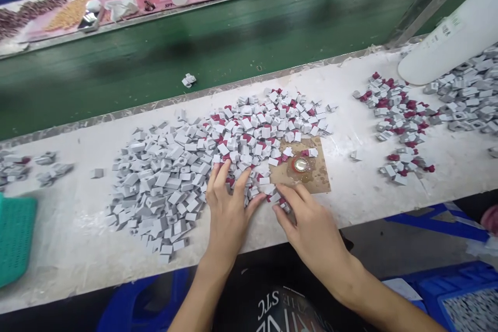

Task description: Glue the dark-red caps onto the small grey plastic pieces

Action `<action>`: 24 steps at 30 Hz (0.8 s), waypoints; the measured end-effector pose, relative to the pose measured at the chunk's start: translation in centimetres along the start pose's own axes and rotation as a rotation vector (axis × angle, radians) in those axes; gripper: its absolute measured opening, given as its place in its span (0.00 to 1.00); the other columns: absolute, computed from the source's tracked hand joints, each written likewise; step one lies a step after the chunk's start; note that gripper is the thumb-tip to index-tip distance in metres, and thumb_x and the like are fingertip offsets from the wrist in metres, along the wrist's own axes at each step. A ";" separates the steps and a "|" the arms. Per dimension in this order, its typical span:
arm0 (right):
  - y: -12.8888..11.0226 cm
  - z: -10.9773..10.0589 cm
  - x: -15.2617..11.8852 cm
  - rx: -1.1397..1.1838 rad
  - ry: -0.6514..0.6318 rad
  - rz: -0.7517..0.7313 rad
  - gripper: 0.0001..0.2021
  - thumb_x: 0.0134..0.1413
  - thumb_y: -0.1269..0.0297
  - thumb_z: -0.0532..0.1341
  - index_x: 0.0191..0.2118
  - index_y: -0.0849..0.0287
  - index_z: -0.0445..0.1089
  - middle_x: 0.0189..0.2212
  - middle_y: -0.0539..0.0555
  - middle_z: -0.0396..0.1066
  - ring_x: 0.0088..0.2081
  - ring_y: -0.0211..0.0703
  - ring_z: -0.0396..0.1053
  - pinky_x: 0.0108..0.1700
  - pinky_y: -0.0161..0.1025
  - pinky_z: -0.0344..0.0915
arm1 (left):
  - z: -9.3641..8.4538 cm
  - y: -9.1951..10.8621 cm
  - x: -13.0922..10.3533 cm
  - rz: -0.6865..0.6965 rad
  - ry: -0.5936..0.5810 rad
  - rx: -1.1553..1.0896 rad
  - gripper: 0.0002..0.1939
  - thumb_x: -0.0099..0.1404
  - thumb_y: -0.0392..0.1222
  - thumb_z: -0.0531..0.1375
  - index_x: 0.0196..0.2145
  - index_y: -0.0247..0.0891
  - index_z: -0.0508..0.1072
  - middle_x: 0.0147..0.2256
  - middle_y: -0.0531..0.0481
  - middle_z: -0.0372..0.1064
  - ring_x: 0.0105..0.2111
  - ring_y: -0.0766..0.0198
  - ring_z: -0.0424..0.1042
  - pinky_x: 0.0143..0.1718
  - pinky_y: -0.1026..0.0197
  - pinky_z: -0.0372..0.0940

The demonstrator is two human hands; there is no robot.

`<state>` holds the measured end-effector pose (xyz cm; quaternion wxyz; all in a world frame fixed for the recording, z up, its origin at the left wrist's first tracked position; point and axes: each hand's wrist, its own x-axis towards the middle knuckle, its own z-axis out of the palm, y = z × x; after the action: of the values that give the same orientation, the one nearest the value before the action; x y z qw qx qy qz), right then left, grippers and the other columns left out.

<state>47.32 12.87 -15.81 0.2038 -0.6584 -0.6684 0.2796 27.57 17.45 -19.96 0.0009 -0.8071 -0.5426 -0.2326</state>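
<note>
A wide pile of small grey plastic blocks, with maroon pieces mixed in on its right side, lies in front of me. My left hand rests at the pile's near edge, fingers spread over the blocks and its thumb pointing right. Just beside that thumb, my right hand has thumb and forefinger closed around a small grey block with maroon parts next to it. Behind my right fingers, a brown card carries a small round cap in a wet patch.
A green basket stands at the left. On the right are another heap of grey and maroon pieces and a white bottle. A green conveyor belt runs behind the table, with one loose grey piece on it.
</note>
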 end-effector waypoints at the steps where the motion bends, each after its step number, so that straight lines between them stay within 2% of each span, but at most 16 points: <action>1: -0.2 0.1 0.2 0.004 -0.013 0.003 0.21 0.82 0.63 0.59 0.71 0.60 0.77 0.54 0.64 0.83 0.38 0.55 0.87 0.37 0.50 0.85 | 0.1 -0.1 0.1 -0.002 0.001 -0.007 0.26 0.85 0.55 0.63 0.73 0.46 0.69 0.75 0.28 0.59 0.82 0.31 0.56 0.80 0.31 0.58; 4: -0.8 0.2 0.6 0.023 -0.049 0.008 0.24 0.83 0.64 0.57 0.75 0.61 0.74 0.60 0.68 0.82 0.46 0.61 0.88 0.42 0.54 0.87 | 0.1 -0.4 0.1 -0.008 0.005 0.007 0.26 0.85 0.54 0.63 0.73 0.46 0.69 0.75 0.28 0.59 0.82 0.30 0.55 0.80 0.29 0.56; 9: -1.0 -0.5 0.6 0.096 -0.083 0.024 0.26 0.83 0.68 0.53 0.76 0.67 0.72 0.66 0.74 0.76 0.46 0.58 0.88 0.45 0.55 0.89 | -0.8 0.3 0.1 0.030 0.008 0.005 0.25 0.83 0.43 0.67 0.72 0.48 0.71 0.75 0.31 0.62 0.83 0.34 0.55 0.83 0.29 0.48; 13: 0.3 -2.1 -0.4 -0.011 -0.092 -0.011 0.26 0.80 0.72 0.53 0.74 0.64 0.75 0.58 0.70 0.78 0.44 0.56 0.88 0.43 0.53 0.89 | -1.3 1.7 0.3 0.107 0.018 -0.032 0.23 0.79 0.40 0.71 0.67 0.49 0.75 0.75 0.33 0.64 0.82 0.35 0.55 0.82 0.31 0.49; 16: 1.0 -2.8 -0.9 -0.217 -0.191 -0.019 0.33 0.74 0.76 0.56 0.79 0.56 0.72 0.54 0.66 0.79 0.40 0.57 0.87 0.34 0.51 0.86 | -0.7 2.5 0.4 0.125 0.018 -0.010 0.19 0.80 0.40 0.71 0.65 0.48 0.78 0.73 0.33 0.66 0.81 0.35 0.57 0.80 0.32 0.51; 20: 0.6 -3.0 -0.7 -0.414 -0.325 0.009 0.39 0.70 0.78 0.58 0.83 0.51 0.68 0.52 0.64 0.79 0.36 0.53 0.86 0.31 0.45 0.83 | 0.0 2.4 0.4 0.126 -0.003 0.019 0.19 0.80 0.40 0.70 0.65 0.48 0.79 0.73 0.34 0.69 0.80 0.35 0.59 0.80 0.31 0.49; 24: 0.7 -3.5 -1.1 -0.482 -0.358 0.006 0.40 0.70 0.79 0.59 0.83 0.52 0.66 0.52 0.63 0.79 0.35 0.51 0.84 0.31 0.44 0.81 | -0.4 2.2 0.5 0.107 -0.026 -0.020 0.19 0.80 0.37 0.68 0.65 0.48 0.80 0.74 0.34 0.69 0.80 0.35 0.60 0.80 0.31 0.48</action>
<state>50.14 12.08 -13.46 -0.0804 -0.6301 -0.7388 0.2250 29.50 16.92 -18.86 -0.0020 -0.8380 -0.4961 -0.2272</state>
